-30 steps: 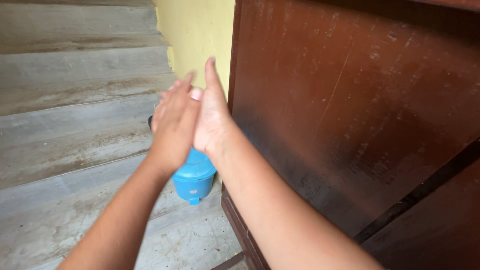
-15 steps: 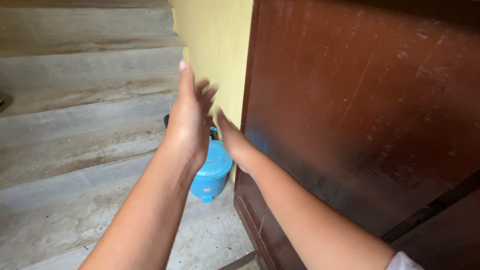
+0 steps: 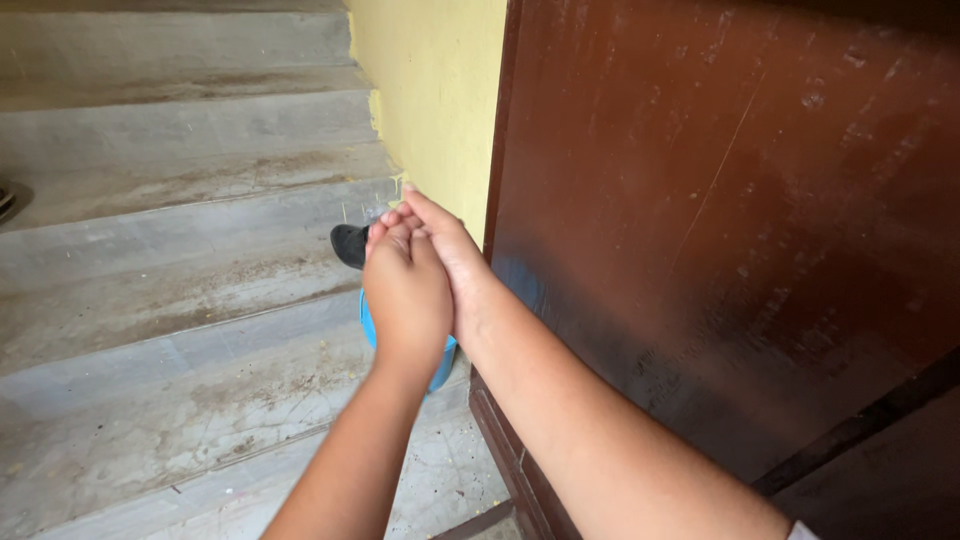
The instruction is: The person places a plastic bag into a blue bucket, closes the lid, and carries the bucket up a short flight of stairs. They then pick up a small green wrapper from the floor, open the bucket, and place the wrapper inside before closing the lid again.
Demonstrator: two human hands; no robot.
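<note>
Hands pressed palm to palm at frame centre, left hand [image 3: 407, 290] curled loosely against the flatter right hand [image 3: 452, 262], fingers bunched together and nothing visibly held between them. Blue bucket [image 3: 440, 362] sits right below, mostly hidden behind the wrists, at the foot of the concrete steps [image 3: 170, 250] beside the brown wooden door [image 3: 720, 220]; untouched. Both forearms reach forward from the lower edge of the frame, wrists nearly touching.
</note>
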